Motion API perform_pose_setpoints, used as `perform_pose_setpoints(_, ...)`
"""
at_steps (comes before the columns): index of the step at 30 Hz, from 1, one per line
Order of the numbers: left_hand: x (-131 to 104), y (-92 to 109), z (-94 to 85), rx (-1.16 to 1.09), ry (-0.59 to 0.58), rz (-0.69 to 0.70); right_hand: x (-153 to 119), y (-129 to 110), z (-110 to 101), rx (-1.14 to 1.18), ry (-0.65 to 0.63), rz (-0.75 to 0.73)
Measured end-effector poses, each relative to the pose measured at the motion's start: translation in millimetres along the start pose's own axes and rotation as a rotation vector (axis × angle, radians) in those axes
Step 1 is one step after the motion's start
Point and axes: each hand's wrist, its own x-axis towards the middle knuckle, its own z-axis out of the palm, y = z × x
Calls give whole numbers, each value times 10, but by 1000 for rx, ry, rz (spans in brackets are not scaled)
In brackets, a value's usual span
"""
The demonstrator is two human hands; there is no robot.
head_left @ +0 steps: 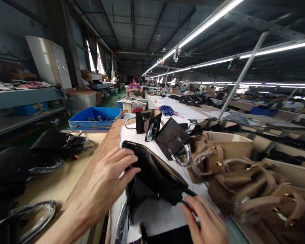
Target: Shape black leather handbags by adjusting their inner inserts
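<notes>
A black handbag [152, 169] lies with its mouth open on the white-covered bench in front of me, its dark lining showing. My left hand [109, 179] is at the bag's left side, thumb and fingers curled onto its edge. At the bag's right corner, my right hand [204, 217] is closed on a narrow dark part; its exact shape is mostly hidden by the fingers. Below, near the bottom edge, lies another flat black piece [170, 235]. Just beyond the handbag stand two finished-looking black bags, one upright [141, 123] and one tilted [171, 135] with a plastic-wrapped handle.
Tan handbags [234, 179] with wrapped handles are heaped at right. Black bags [48, 145] lie on the wooden table at left. A blue bin [95, 117] stands beyond it. Farther off, a person in a purple top [134, 86] sits at a bench.
</notes>
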Motion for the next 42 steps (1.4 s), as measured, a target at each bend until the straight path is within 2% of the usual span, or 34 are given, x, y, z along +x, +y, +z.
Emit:
perform_pose_setpoints(2, 323, -55, 89, 52, -22, 228, 159, -66, -14, -77, 98, 19)
perform_pose_setpoints(4, 590, -144, 211, 77, -127, 350, 290, -107, 67, -109, 110, 94)
perform_pose_setpoints(6, 757, -234, 312, 74, -208, 370, 382, -107, 169, -96, 115, 156)
perform_pose_setpoints(8, 835, -293, 369, 35, -234, 351, 441, -70, 234, -62, 125, 216)
perform_pose_setpoints(11, 879, -307, 395, -39, -238, 345, 479, -7, 239, 13, 98, 287)
perform_pose_setpoints(16, 943, -291, 436, -85, -322, 415, 471, -27, 197, 140, -63, 391)
perform_pose_setpoints(22, 929, -324, 459, -12, -277, 297, 531, -54, 177, 178, -159, 522)
perform_pose_setpoints(25, 901, -341, 429, -8, -225, 263, 599, 4, 129, 242, -198, 510)
perform_pose_setpoints(30, 859, -340, 382, -28, -312, 316, 774, 206, 1, 405, -376, 462)
perform_pose_setpoints(33, 845, -322, 396, -49, -317, 347, 873, 335, -83, 512, -442, 463)
perform_pose_setpoints(37, 876, -290, 478, -37, -277, 317, 906, 442, -100, 597, -455, 446)
perform_pose_setpoints(42, 949, -259, 581, 14, -263, 276, 849, 520, 7, 545, -420, 457)
